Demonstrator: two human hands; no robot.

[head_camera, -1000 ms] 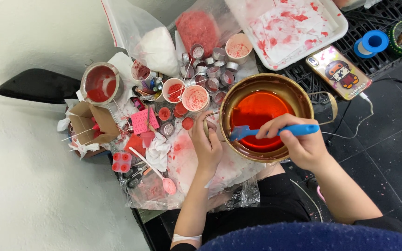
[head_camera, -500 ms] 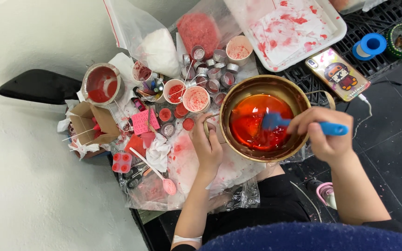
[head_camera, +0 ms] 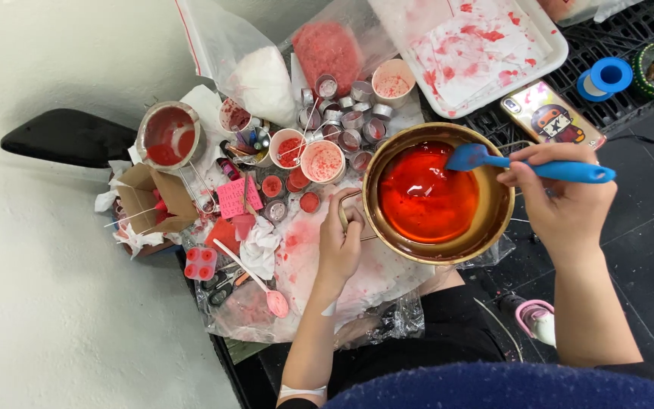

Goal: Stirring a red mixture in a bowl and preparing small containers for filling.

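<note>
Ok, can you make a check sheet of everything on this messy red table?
Surface: stained plastic sheet spattered red.
Job's things: brass bowl of red liquid; blue spatula, blade at the far rim.
Clutter: small tins, paper cups, pink spoon, stained white tray, phone, blue tape roll.
Grippers: left hand at the bowl's side; right hand grips the spatula.
Cables: thin dark cable beside the phone.
Surroundings: white wall, dark tiled floor.
</note>
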